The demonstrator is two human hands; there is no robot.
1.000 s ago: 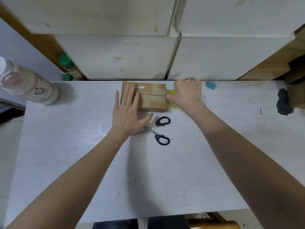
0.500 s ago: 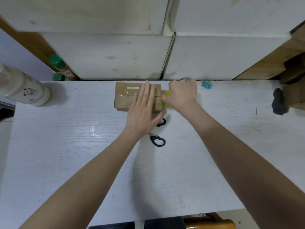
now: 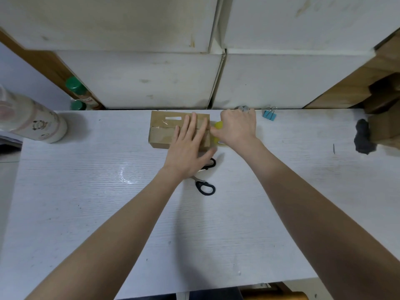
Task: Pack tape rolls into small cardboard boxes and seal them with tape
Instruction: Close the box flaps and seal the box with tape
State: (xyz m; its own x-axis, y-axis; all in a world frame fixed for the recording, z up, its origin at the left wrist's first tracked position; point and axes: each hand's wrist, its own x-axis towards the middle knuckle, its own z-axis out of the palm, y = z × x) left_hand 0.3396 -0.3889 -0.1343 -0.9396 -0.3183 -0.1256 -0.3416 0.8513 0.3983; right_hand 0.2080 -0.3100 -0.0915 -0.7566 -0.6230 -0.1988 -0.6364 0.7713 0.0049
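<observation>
Box: small cardboard box (image 3: 164, 131) lies at the far middle of the white table (image 3: 108, 213), just in front of the white cabinet fronts (image 3: 140, 83). Flaps closed; a seam runs along the top, with glossy clear tape over it. A white slot-shaped mark shows near the far edge.
Left hand: left hand (image 3: 186, 148) lies flat, palm down, on the right half of the box top. Fingers straight and slightly spread, tips reaching toward the far edge; thumb sticks out to the right past the near edge of the box, above the scissors.
Right hand: right hand (image 3: 237, 128) sits at the right end of the box, fingers curled around a yellow tape dispenser (image 3: 218, 125). Only small yellow parts show between hand and box; the rest is hidden under the hand.
Scissors: black-handled scissors (image 3: 204, 185) lie on the table just near of the box, partly under the left hand. One handle loop fully visible, the other half covered.
Far edge: blue binder clip (image 3: 269, 114) lies right of the right hand, close to the cabinet.
Left side: pale bottle (image 3: 32, 124) lies tilted at the table's left edge; green-capped bottles (image 3: 75, 87) stand behind the far left corner.
Right side: dark grey lump (image 3: 363, 139) rests near the right edge against wooden pieces (image 3: 385, 126); cannot tell what it is.
</observation>
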